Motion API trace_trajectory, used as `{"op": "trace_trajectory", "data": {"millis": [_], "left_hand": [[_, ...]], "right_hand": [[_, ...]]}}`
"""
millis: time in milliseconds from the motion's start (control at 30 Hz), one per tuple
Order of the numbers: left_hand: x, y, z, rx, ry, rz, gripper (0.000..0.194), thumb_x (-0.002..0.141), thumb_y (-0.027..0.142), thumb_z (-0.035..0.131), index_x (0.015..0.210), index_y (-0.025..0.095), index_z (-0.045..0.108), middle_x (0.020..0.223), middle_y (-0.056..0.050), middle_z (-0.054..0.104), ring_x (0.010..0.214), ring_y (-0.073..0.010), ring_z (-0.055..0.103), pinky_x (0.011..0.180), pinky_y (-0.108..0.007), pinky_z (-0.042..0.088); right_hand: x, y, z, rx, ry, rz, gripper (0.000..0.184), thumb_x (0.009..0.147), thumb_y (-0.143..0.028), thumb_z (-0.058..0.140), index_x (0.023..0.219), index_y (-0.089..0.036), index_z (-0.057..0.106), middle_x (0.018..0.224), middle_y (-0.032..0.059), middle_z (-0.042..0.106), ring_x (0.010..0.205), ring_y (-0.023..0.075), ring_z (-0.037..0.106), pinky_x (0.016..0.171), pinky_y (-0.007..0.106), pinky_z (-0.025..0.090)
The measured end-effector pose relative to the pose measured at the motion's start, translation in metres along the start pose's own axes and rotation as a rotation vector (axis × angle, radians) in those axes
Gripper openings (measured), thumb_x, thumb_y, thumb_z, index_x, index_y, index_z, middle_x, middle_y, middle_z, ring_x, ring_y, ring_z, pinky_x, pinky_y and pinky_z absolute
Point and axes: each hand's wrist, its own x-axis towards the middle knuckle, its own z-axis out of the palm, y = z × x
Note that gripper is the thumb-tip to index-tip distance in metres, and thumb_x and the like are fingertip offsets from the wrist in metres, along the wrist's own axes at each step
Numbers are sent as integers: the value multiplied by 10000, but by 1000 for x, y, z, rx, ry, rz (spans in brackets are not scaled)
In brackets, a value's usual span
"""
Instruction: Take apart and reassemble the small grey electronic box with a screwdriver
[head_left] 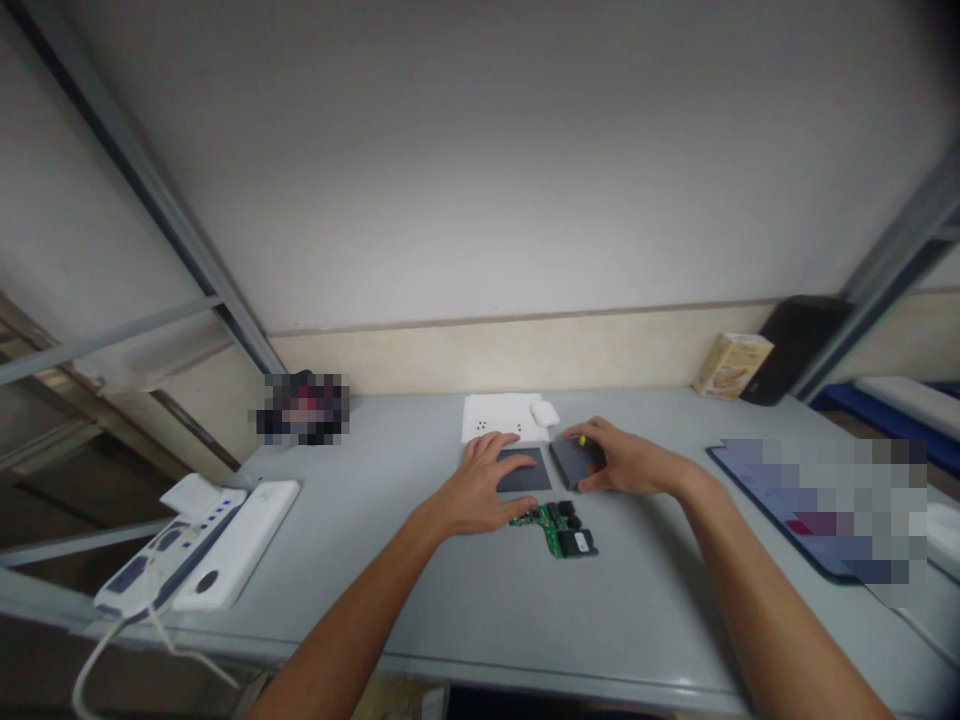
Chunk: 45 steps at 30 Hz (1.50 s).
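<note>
My right hand grips a dark grey rectangular casing piece by its right side, thumb in front and fingers behind. A small yellow spot shows by those fingers. My left hand has its fingers spread over and beside a flat dark grey panel, which lies on the table. Just in front of both pieces sits a green circuit board with black parts; my left thumb partly covers its left end. Behind the hands is a white sheet with several tiny dark bits on it, perhaps screws.
A small white object lies at the sheet's right edge. On the grey table's left are a white power strip and a white slab. A tablet-like device is at right; a yellow box stands behind.
</note>
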Motion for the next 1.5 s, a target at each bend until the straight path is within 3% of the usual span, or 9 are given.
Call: {"op": "trace_trajectory", "data": {"millis": [833, 1133, 1367, 1500], "left_hand": [[0, -1, -1, 13, -9, 0, 492, 891, 530, 728, 1331, 324, 649, 1523, -95, 467, 1459, -329, 355, 1223, -562, 275], [-1, -11, -9, 73, 43, -25, 410, 990, 474, 611, 1356, 288, 619, 1516, -113, 474, 1432, -307, 390, 1214, -546, 293], [-3, -23, -12, 14, -5, -14, 465, 946, 400, 690, 1377, 258, 589, 1370, -106, 572, 1314, -284, 487, 1157, -491, 386], [-3, -23, -15, -51, -4, -5, 524, 906, 452, 745, 1372, 266, 595, 1320, -96, 593, 1258, -274, 512, 1137, -463, 414]], "right_hand": [[2, 6, 1, 18, 4, -15, 737, 706, -402, 835, 1386, -278, 580, 1285, 83, 545, 903, 217, 668, 880, 386, 546], [3, 3, 2, -32, 48, 6, 704, 721, -392, 838, 1373, -268, 602, 1295, 85, 560, 967, 233, 670, 931, 371, 525], [5, 14, 1, -21, 93, 32, 697, 750, -368, 814, 1400, -256, 587, 1322, 100, 555, 922, 218, 688, 917, 365, 536], [4, 15, 0, -36, 104, 24, 699, 739, -376, 823, 1390, -253, 601, 1314, 103, 565, 939, 235, 687, 924, 382, 535]]}}
